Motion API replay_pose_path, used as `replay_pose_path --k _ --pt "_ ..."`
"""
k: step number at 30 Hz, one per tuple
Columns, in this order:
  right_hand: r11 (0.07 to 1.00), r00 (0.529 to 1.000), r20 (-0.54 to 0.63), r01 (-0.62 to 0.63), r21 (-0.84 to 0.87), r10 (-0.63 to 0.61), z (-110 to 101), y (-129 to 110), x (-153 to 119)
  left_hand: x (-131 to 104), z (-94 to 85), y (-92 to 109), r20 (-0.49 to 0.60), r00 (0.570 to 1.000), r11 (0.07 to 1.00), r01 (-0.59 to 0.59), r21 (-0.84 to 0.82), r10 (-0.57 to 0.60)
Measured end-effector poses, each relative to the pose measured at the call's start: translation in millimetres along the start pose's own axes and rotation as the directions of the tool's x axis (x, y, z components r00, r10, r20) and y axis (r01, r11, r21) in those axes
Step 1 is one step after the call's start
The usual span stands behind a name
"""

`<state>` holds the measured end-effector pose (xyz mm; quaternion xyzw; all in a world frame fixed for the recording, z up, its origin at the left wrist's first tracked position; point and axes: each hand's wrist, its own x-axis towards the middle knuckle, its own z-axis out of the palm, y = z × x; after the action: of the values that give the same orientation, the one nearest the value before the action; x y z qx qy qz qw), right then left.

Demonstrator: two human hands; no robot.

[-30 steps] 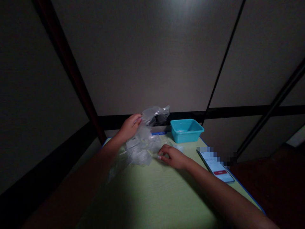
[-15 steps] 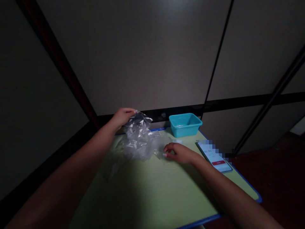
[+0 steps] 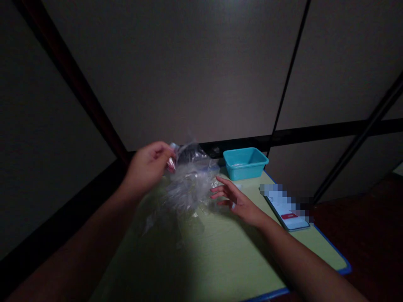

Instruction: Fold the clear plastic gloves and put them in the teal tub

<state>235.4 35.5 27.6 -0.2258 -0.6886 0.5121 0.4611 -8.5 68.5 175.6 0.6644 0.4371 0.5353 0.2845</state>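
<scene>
My left hand (image 3: 151, 161) is closed in a pinch on the upper left part of a crumpled clear plastic bag (image 3: 192, 182), just above the table's back edge. The bag is smeared by motion, and its lower folds hang over or lie on the table. My right hand (image 3: 236, 199) is beside the bag's right side with its fingers spread. Its fingertips are close to the plastic; whether they touch it I cannot tell.
A turquoise plastic basin (image 3: 245, 172) stands at the table's back right corner. Nearer the right edge lies a phone (image 3: 291, 216) with a lit screen. The pale green table (image 3: 220, 260) has a blue rim, and cabinet panels (image 3: 195, 84) rise behind it.
My left hand has shifted slightly left and nearer, pulling at the plastic bag, whose shape has changed. The fingers of my right hand have opened out beside it.
</scene>
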Motion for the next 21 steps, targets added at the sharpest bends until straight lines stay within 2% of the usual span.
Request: replay_pose_path --k 1,3,6,8,10,12,15,18,21 --pt "0.991 1.0 0.003 -0.014 0.135 0.014 3.1 -0.2 -0.1 -13.6 9.2 -0.1 0.091 0.995 0.999 0.039 0.02 -0.041" --pt "0.972 0.996 -0.053 -0.06 0.228 0.074 7.7 -0.1 0.1 -38.7 25.4 -2.3 0.233 0.966 0.993 0.112 0.025 -0.115" --pt "0.987 0.984 -0.157 -0.064 0.145 0.087 12.0 -1.8 -0.4 -64.1 39.0 -8.8 0.37 0.904 0.973 0.231 -0.003 -0.213" --pt "0.991 0.991 -0.107 -0.063 0.117 0.076 14.6 -5.6 -1.4 -70.0 41.2 -15.0 0.417 0.87 0.957 0.291 0.0 -0.265" --pt "0.983 0.993 0.006 -0.115 0.146 0.116 17.0 -10.3 -2.5 -68.4 39.6 -23.2 0.414 0.863 0.951 0.309 0.022 -0.289" --pt "0.968 0.983 0.059 -0.183 0.173 0.176 17.2 -13.7 -2.5 -63.4 34.9 -33.5 0.377 0.878 0.953 0.297 0.056 -0.295" --pt "0.974 0.973 -0.058 -0.222 0.053 0.225 8.3 -13.0 0.5 -59.8 23.3 -52.8 0.348 0.884 0.95 0.283 0.136 -0.313" --pt "0.927 0.942 -0.17 -0.319 -0.199 0.288 -11.9 -5.0 3.6 -69.9 9.7 -76.7 0.432 0.838 0.936 0.241 0.255 -0.333" --pt "0.847 0.915 -0.216 -0.398 -0.353 0.34 -33.6 5.6 2.0 -92.3 0.5 -104.5 0.497 0.804 0.908 0.119 0.403 -0.326"
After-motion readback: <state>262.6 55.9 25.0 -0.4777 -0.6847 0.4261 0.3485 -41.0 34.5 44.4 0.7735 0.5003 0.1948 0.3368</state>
